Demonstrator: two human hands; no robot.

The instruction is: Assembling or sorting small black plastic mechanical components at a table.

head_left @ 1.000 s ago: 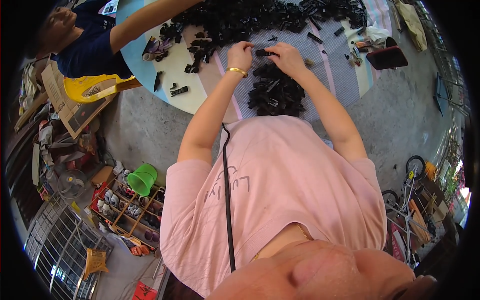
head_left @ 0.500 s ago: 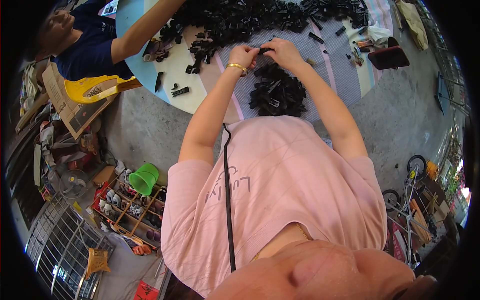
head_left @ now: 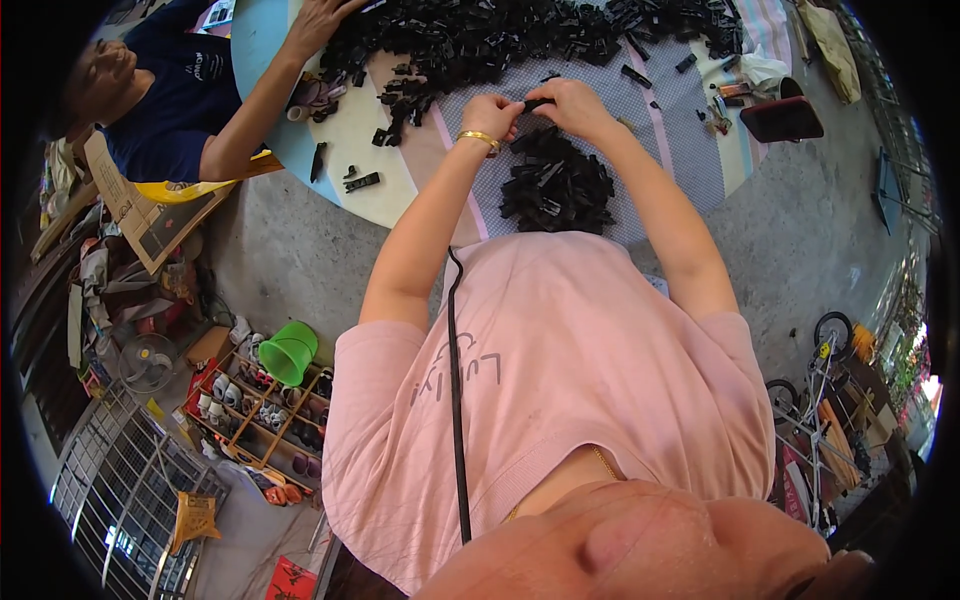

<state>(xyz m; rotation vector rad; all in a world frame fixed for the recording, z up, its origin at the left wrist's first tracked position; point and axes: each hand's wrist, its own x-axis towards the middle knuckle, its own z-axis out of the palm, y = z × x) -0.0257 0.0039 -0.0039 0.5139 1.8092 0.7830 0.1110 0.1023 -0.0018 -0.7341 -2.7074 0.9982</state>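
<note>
Broadly, a round table [head_left: 690, 165] with a striped, multicoloured cover fills the top, and a co-worker [head_left: 190, 125] in a navy T-shirt sits at its left side. Across its far part spreads a wide heap of black plastic parts [head_left: 480, 45]; a smaller pile [head_left: 558, 192] lies near the person's body. Between these, the left hand [head_left: 488, 118] and right hand [head_left: 575, 108] come close together, fingertips pinched. Near the table's right edge is a smartphone [head_left: 782, 119]. Smallest, one short black plastic piece [head_left: 539, 103] is clamped between both hands' fingertips.
</note>
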